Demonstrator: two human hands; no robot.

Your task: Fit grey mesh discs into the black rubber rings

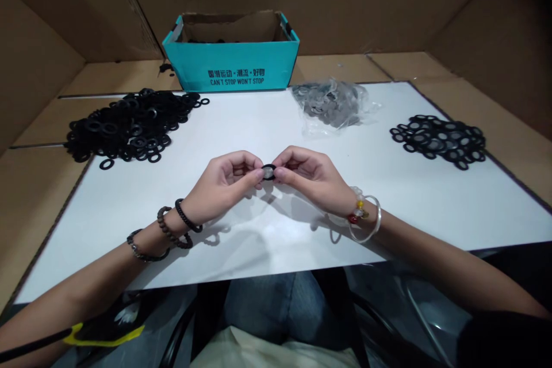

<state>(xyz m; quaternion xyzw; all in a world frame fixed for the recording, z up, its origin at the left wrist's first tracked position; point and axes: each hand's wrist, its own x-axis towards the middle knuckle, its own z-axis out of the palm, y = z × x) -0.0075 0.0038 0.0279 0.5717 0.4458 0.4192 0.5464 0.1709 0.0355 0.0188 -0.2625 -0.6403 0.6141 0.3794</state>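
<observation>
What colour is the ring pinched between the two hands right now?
The ring is black with a pale, silvery centre; it shows best in the head view.

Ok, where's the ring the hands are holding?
In the head view, the black ring is pinched between left hand and right hand, above the white sheet.

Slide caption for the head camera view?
The left hand and right hand pinch a black ring above a white sheet.
</observation>
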